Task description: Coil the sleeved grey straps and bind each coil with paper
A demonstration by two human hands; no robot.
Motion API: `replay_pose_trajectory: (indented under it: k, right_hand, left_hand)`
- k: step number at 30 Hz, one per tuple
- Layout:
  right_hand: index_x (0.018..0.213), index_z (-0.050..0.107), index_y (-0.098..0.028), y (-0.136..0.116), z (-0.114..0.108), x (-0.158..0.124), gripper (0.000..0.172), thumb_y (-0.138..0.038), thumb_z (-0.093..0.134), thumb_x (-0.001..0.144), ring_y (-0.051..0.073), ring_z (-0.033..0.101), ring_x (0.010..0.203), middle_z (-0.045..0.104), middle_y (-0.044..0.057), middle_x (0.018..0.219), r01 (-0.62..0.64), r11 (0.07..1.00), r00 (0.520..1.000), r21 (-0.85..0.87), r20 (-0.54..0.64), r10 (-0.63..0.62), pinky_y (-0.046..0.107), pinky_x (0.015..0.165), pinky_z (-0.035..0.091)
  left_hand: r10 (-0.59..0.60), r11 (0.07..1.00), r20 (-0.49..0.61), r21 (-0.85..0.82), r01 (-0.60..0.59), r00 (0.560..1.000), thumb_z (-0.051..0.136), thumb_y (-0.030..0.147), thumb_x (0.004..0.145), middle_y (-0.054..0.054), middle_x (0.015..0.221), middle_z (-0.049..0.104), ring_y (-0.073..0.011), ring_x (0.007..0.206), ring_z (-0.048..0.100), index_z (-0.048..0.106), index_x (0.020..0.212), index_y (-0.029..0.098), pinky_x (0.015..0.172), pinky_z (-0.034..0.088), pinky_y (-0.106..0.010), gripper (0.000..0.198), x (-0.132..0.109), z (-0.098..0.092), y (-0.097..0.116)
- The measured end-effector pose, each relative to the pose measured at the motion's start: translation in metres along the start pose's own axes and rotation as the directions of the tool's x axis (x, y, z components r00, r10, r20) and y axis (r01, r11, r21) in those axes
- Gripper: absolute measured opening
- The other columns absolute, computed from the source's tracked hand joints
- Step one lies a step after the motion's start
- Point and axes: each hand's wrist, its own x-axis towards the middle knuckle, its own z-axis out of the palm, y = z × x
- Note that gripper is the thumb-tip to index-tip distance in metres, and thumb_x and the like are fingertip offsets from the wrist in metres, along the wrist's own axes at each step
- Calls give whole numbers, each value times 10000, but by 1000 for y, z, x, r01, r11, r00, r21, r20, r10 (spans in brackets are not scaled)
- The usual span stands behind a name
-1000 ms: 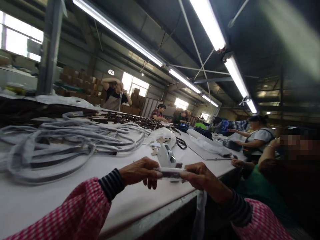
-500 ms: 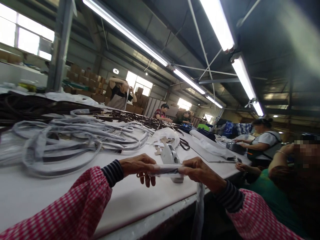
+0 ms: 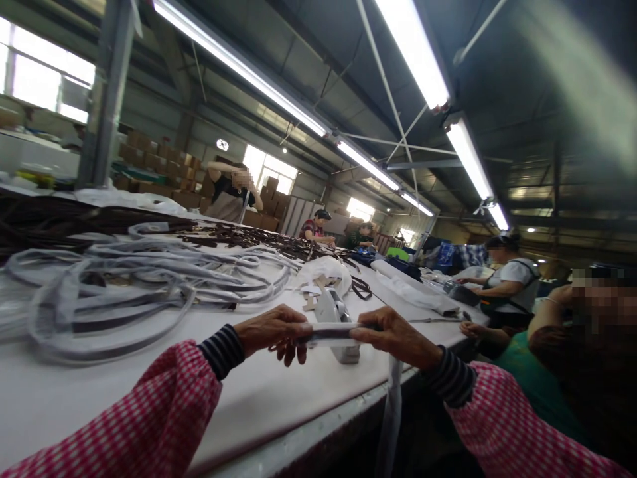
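- We hold the strap (image 3: 331, 333) between left hand (image 3: 271, 330) and right hand (image 3: 393, 336), both grips closed on it.
- Its long axis runs left-right (tail hangs by the right hand).

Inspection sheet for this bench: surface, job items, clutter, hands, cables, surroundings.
surface: white table, long, with a metal front edge.
job's things: grey strap stretched between both hands, one end hanging over the table edge.
clutter: pile of grey straps; dark straps behind it; small grey tool; white bag.
hands: left hand and right hand each pinch the strap.
cables: nothing seen.
surroundings: co-workers at the right; cardboard boxes; strip lights overhead.
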Motion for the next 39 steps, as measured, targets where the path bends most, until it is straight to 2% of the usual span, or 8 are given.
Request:
replay_pose_trajectory:
  k: [4, 9, 16, 19, 22, 26, 33, 39]
  right_hand:
    - [659, 554, -157, 0, -1, 2, 448, -526, 613, 906, 97, 336, 575, 365, -42, 618, 44, 996, 998, -76, -32, -47, 240, 513, 253]
    - [660, 563, -155, 3, 2, 3, 445, -514, 615, 917, 101, 361, 599, 384, -39, 626, 86, 984, 995, -159, -33, -92, 233, 539, 271]
    - [696, 607, -155, 17, 10, 9, 432, -498, 582, 957, 100, 413, 561, 445, -40, 589, 95, 933, 983, -348, -112, -142, 236, 560, 286]
    - [810, 663, -153, 20, 13, 10, 381, -443, 517, 1011, 119, 505, 562, 574, -3, 624, 148, 811, 919, -565, -224, -324, 256, 592, 309]
    - [937, 680, -133, 22, 12, 13, 320, -355, 476, 1043, 150, 594, 617, 692, 61, 736, 247, 661, 791, -708, -246, -559, 271, 624, 341]
    - [997, 678, -125, 29, 6, 15, 247, -272, 485, 1043, 152, 587, 602, 720, 69, 759, 302, 524, 653, -796, -227, -722, 277, 633, 372]
    - [1061, 635, -131, 51, -1, -2, 184, -174, 459, 1032, 163, 592, 645, 687, 65, 803, 304, 480, 588, -823, -234, -774, 284, 632, 421]
    - [1082, 610, -142, 47, 4, -16, 147, -104, 499, 993, 175, 581, 689, 666, 68, 825, 330, 578, 543, -746, -351, -763, 296, 671, 436]
  left_hand:
    - [-31, 999, 26, -24, 31, 999, 423, 674, 957, -141, 684, 747, -120, 453, 619, 722, 716, 79, 392, 355, -187, 708, -1, 2, 0]
    - [-76, 995, 45, -56, 79, 996, 734, 610, 781, -26, 569, 689, -105, 408, 558, 716, 866, 119, 385, 341, -180, 499, 7, 3, -11]
    - [-55, 997, 1, -61, 55, 999, 746, 622, 759, -46, 638, 708, -107, 459, 578, 699, 866, 111, 431, 406, -187, 524, 9, -3, -12]
    - [-97, 977, 40, -185, 102, 995, 593, 718, 839, -113, 822, 754, -163, 539, 677, 694, 1014, 109, 443, 470, -215, 641, 7, 3, -6]
    - [-104, 925, 79, -358, 126, 991, 499, 773, 855, -139, 834, 749, -182, 525, 690, 687, 1058, 96, 421, 480, -227, 732, 8, 16, -3]
    - [-33, 896, 2, -444, 30, 999, 660, 544, 885, -88, 680, 707, -102, 420, 598, 685, 885, 85, 381, 390, -163, 459, 13, 32, -6]
    - [28, 863, -19, -504, -34, 999, 721, 355, 868, -87, 734, 710, -72, 433, 582, 615, 851, 125, 362, 266, -139, 254, 16, 54, -3]
    - [-69, 860, -30, -508, 44, 997, 670, 360, 908, 20, 578, 552, -20, 384, 380, 679, 954, 91, 400, 268, -141, 273, 13, 93, 2]
